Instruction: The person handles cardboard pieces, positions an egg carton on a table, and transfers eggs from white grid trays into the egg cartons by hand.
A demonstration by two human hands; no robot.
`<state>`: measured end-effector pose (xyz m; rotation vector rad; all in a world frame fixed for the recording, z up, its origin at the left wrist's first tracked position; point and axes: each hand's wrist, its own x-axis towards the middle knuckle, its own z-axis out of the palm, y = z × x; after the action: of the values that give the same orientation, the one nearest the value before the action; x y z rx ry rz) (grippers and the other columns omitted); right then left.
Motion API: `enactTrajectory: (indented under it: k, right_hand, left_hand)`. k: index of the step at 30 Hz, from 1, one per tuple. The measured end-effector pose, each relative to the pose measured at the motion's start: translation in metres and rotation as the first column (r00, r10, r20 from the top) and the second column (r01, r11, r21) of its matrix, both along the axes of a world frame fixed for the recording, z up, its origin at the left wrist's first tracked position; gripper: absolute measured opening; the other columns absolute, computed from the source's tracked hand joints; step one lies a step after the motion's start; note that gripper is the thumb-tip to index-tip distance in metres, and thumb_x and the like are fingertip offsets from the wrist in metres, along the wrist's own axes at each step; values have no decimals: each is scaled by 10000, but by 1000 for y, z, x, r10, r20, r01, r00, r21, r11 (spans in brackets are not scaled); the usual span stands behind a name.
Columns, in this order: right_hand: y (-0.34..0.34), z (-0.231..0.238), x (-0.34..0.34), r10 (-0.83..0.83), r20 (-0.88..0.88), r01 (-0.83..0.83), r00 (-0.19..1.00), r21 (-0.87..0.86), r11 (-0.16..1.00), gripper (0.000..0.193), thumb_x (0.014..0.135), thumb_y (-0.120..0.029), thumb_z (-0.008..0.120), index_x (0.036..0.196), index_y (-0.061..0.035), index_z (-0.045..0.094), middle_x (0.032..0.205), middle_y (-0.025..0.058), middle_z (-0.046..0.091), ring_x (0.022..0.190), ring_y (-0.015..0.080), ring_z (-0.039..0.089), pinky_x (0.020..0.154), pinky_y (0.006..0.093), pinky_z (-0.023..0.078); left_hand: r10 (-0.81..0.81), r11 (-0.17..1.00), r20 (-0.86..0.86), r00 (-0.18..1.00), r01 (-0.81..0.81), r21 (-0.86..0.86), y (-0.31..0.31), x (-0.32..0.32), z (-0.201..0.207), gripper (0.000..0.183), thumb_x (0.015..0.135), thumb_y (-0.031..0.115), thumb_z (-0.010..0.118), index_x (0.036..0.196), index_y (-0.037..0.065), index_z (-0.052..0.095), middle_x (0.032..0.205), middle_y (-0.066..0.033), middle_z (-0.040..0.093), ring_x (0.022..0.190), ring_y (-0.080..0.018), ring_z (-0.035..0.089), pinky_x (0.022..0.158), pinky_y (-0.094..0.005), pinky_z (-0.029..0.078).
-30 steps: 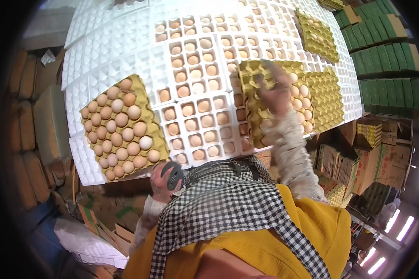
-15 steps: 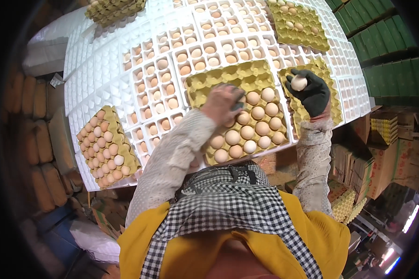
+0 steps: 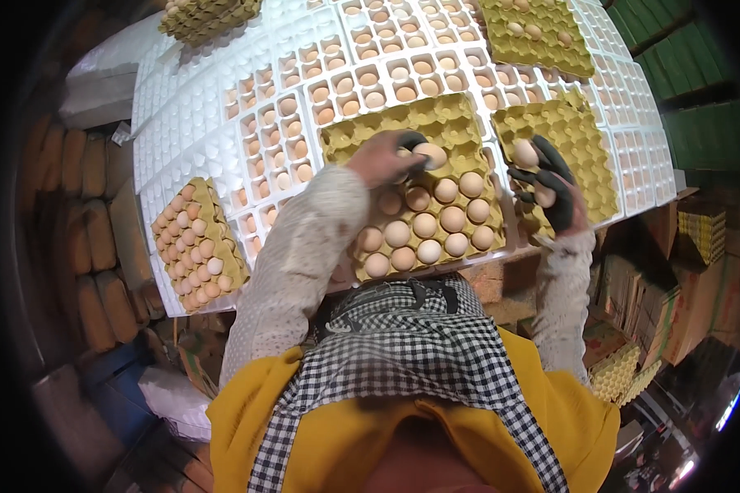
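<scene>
Between the thumb and dark-covered fingers of my left hand (image 3: 380,159) is a pale egg (image 3: 430,156), raised over the yellow pulp egg tray (image 3: 362,131). That tray's near part carries several rows of eggs (image 3: 423,224), while its far cups show no eggs. My right hand (image 3: 561,197), in a dark glove, is closed around two eggs: one at the fingertips (image 3: 525,154) and one nearer the palm (image 3: 543,195). It hovers over the left side of a second pulp tray (image 3: 588,156), whose visible cups hold no eggs.
White foam trays (image 3: 284,135) with eggs cover the table beyond. A filled pulp tray (image 3: 222,222) lies at the left edge, another with several eggs (image 3: 543,49) at far right. Stacked pulp trays (image 3: 214,20) stand far left; cardboard boxes (image 3: 707,287) sit right, below the table.
My left hand has lifted from among the eggs, with an egg now visible in its fingers. My right hand has turned and lowered slightly, and a second egg shows in it.
</scene>
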<state>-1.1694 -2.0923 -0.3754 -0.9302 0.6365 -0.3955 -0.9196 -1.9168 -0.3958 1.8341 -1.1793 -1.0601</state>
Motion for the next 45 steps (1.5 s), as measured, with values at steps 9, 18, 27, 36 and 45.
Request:
enactTrajectory:
  k: [9, 18, 27, 36, 45]
  right_hand:
    - [52, -19, 41, -356, -828, -844, 434, -511, 160, 515, 645, -507, 714, 1011, -149, 652, 1132, 140, 528, 949, 305, 589, 775, 390, 502]
    - [50, -29, 30, -280, -652, -612, 704, -758, 226, 396, 675, -339, 734, 948, -57, 683, 1038, 164, 600, 925, 293, 600, 774, 369, 483]
    - [192, 22, 214, 176, -458, -489, 871, -838, 242, 462, 649, -250, 760, 1036, -25, 649, 1139, 191, 529, 1015, 285, 568, 845, 353, 473]
    - [314, -14, 434, 46, -753, -749, 656, -658, -80, 482, 658, -466, 727, 1058, -210, 641, 1194, 173, 461, 997, 306, 573, 825, 399, 492]
    - [321, -84, 513, -16, -795, -771, 606, -583, -258, 312, 745, -227, 652, 1050, -178, 604, 1096, 159, 468, 936, 306, 579, 748, 395, 508]
  left_hand:
    - [-251, 926, 584, 772, 17, 376, 56, -29, 52, 449, 757, 301, 664, 1070, -12, 586, 1110, -136, 561, 911, -236, 598, 761, -320, 509]
    - [-124, 968, 525, 842, -14, 251, 93, -11, 31, 563, 685, 401, 706, 1137, 81, 604, 1249, -203, 459, 990, -319, 585, 862, -401, 482]
    - [585, 712, 595, 552, -700, -51, 265, 255, -16, 519, 715, 444, 689, 1074, 74, 635, 1093, -141, 585, 1040, -258, 535, 930, -340, 420]
    - [491, 763, 556, 670, -639, 95, 293, 353, -62, 496, 670, 439, 723, 1035, 109, 660, 1037, -110, 619, 1068, -239, 536, 921, -333, 428]
    - [415, 902, 231, 880, -431, 24, 333, 375, -71, 518, 747, 273, 697, 1228, 156, 542, 1078, -131, 582, 1014, -172, 551, 874, -288, 445]
